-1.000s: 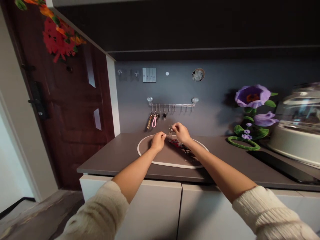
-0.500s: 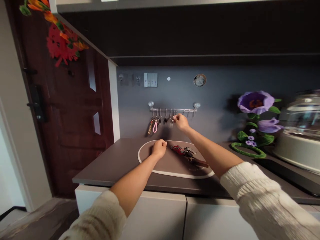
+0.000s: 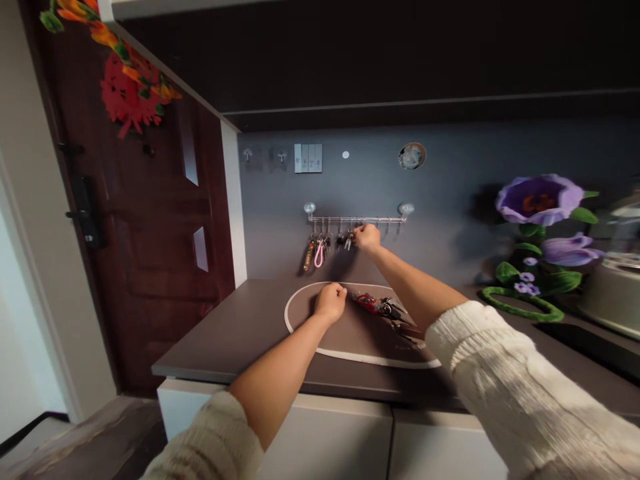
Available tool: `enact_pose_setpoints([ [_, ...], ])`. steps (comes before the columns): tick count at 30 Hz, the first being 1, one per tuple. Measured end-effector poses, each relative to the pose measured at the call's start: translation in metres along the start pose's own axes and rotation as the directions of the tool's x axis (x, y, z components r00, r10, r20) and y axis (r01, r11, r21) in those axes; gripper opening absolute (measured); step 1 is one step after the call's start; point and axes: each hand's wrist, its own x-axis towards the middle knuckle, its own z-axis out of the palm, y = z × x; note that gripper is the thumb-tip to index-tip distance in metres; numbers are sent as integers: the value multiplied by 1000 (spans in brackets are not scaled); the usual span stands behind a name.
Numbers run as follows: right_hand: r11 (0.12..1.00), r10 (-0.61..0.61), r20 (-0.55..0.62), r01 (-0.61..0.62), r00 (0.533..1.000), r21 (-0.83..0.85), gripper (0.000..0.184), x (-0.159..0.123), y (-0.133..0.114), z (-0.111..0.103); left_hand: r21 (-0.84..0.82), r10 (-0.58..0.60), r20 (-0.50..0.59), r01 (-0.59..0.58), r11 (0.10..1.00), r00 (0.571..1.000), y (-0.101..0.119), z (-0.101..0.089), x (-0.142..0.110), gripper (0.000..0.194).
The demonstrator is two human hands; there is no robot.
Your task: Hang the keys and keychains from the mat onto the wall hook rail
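My right hand [image 3: 367,236] is raised to a clear hook rail [image 3: 357,219] on the grey back wall. Its fingertips are pinched at the ring of a small bunch of silver keys [image 3: 349,243]; whether the ring sits over a hook I cannot tell. To the left hang dark keys [image 3: 341,241], a pink strap loop [image 3: 319,254] and a patterned key fob [image 3: 309,256]. My left hand [image 3: 331,302] is closed above an oval brown mat [image 3: 310,327], its fingers curled inward and their contents hidden. Beside it lies a pile of keys [image 3: 385,307] with a red part.
A dark shelf [image 3: 350,60] overhangs the counter [image 3: 210,327]. Purple fabric flowers [image 3: 540,200] and a pale round appliance [image 3: 610,287] stand at the right. A dark red door [image 3: 150,267] is at the left. Two small hooks [image 3: 281,157] sit higher on the wall.
The view has shifted slightly, so the scene lies further right. My right hand and the silver keys are a little closer to the dark keys. My left hand stays closed over the mat.
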Motion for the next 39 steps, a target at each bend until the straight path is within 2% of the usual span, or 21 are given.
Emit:
enact_pose_setpoints([
  [5, 997, 62, -27, -63, 998, -36, 16, 4, 4, 4, -7, 3, 2, -3, 1000, 1000, -3, 3, 3, 19],
  [11, 996, 85, -27, -84, 996, 12, 12, 1, 12, 5, 5, 3, 2, -3, 1000, 1000, -2, 2, 2, 21],
  [15, 984, 153, 24, -155, 988, 86, 13, -5, 13, 4, 8, 18, 0, -18, 1000, 1000, -2, 2, 1, 21],
  [22, 969, 180, 83, -192, 980, 156, 17, -18, 15, -4, 68, 59, 10, -59, 996, 998, -1, 0, 0, 23],
  [28, 954, 155, 124, -181, 980, 237, 18, -46, 12, -19, 158, 133, 20, -134, 978, 991, 7, -8, -9, 24],
  [32, 939, 134, 209, -191, 969, 284, 14, -72, 10, -35, 208, 187, 33, -190, 960, 982, 13, -12, -15, 24],
  [39, 906, 149, 324, -260, 934, 333, 10, -109, 27, -52, 250, 251, 65, -259, 933, 966, 19, -16, -21, 24],
])
